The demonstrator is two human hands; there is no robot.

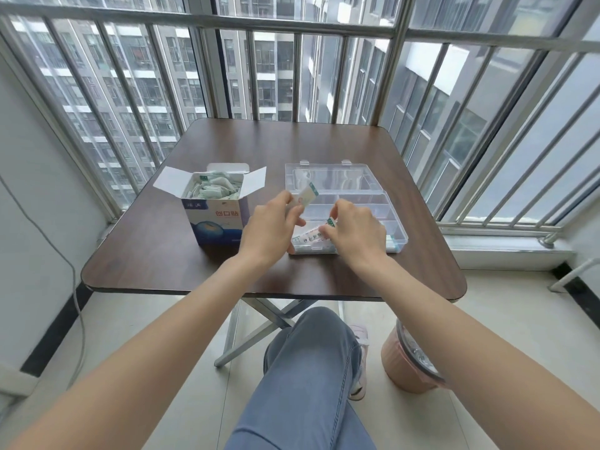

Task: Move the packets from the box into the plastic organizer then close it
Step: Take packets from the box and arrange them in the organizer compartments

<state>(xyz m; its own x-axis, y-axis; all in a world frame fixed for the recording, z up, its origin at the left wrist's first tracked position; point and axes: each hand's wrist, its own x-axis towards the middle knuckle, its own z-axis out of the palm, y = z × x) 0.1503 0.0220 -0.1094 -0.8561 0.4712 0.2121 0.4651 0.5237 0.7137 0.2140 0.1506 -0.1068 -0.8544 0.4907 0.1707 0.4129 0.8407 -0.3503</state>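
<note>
Balcony folding table (168,254): left hand (269,225) pinches a bandage packet (305,195) by its lower end, above the clear plastic organizer (397,235). Right hand (355,230) presses another packet (311,237) into the front compartment under its fingertips. Packets look light, thin and floppy, so edge pinches suit; the box (214,219), left of both hands, remains full.

Dark brown folding table (201,261), pink bin (402,368) beside it, railed window (292,60) behind.

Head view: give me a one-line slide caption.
Left hand lifts a packet while right hand tucks another into the open organizer beside the box.
</note>
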